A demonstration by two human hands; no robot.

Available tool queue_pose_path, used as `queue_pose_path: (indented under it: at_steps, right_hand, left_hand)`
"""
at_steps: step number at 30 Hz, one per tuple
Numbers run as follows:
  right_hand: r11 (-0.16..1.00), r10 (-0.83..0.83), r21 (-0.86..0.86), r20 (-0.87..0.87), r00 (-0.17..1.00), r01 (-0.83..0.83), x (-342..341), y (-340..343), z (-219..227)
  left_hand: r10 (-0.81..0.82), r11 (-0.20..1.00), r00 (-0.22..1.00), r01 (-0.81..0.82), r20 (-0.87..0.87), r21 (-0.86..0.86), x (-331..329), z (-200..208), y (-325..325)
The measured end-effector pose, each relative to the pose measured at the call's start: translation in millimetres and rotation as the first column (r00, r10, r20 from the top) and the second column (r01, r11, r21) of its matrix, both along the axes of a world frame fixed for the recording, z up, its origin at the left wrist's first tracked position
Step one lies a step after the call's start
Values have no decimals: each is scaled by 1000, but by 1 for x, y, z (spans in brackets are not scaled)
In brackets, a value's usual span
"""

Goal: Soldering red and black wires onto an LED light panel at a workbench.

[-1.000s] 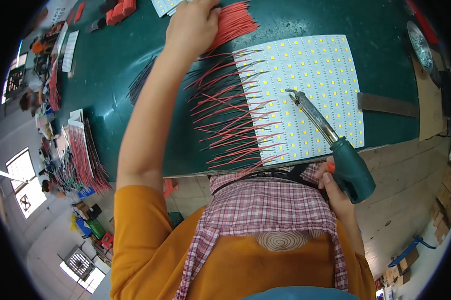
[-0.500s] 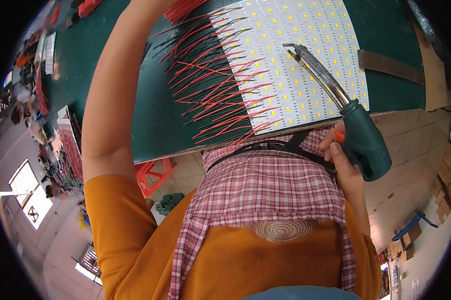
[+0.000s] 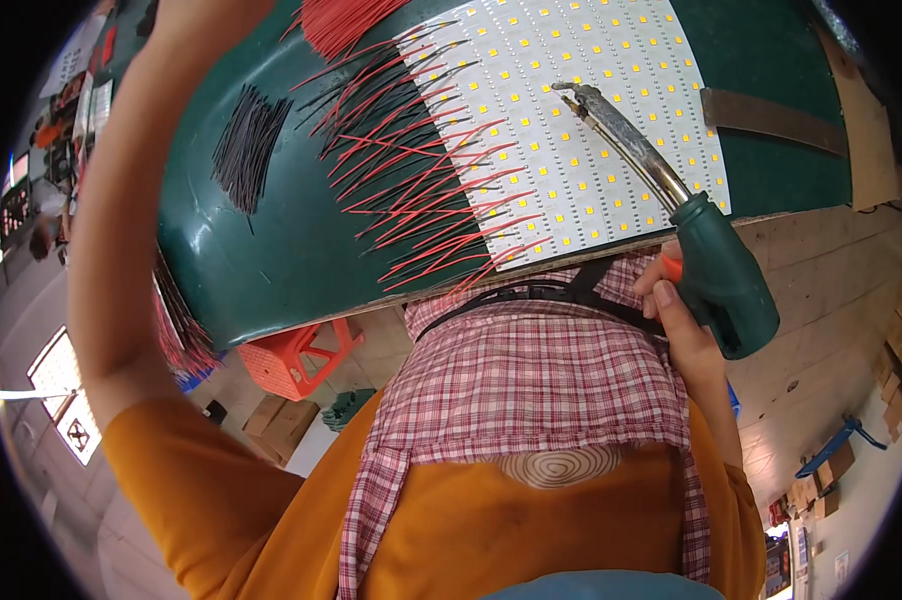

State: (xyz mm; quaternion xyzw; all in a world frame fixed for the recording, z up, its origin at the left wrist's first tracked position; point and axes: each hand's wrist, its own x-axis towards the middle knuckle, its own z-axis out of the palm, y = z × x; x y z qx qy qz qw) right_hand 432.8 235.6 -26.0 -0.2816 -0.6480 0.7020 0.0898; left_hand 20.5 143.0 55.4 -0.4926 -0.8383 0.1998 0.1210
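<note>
My right hand (image 3: 683, 318) grips a soldering gun (image 3: 723, 268) with a dark green pistol handle and an orange trigger. Its bent, darkened tip hangs over a white LED panel (image 3: 611, 215) dotted with yellow chips. Along the panel's left edge, red and black wires (image 3: 436, 215) stick out in a long row. My left arm reaches up to the far left, where the upper edge cuts off my left hand (image 3: 211, 18); its fingers are hidden. Nearest to it are a bundle of red wires (image 3: 346, 22) and a pile of black wires (image 3: 246, 150).
The green tabletop (image 3: 271, 270) ends just before my checked apron (image 3: 541, 370). A flat brown strip (image 3: 771, 122) lies right of the panel. Below the table, a red plastic stool (image 3: 296, 365) stands by a cardboard box (image 3: 283, 425). More wires (image 3: 183, 330) hang at the left edge.
My left arm has swung left and away from the red bundle, uncovering the black wire pile. My right hand and the soldering gun have hardly moved.
</note>
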Motion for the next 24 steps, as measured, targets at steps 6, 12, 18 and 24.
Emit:
queue_pose_path:
  at_steps: [6, 12, 18, 24]
  right_hand:
    - [996, -88, 35, 25, 996, 87, 5, 2, -7]
    - [998, -11, 70, 36, 999, 8, -1, -1, -3]
    - [999, 29, -25, 45, 999, -28, -10, 0, 11]
    - [995, 82, 44, 146, 986, -90, -20, 2, 17]
  left_hand:
    - [-812, 583, 479, 693, 334, 423, -41, -49, 33]
    - [-361, 789, 900, 155, -245, -595, -17, -59, 22]
    - [-30, 968, 989, -7, 142, 250, 63, 21, -31]
    - [-443, 685, 889, 252, 116, 684, 143, -68, -43]
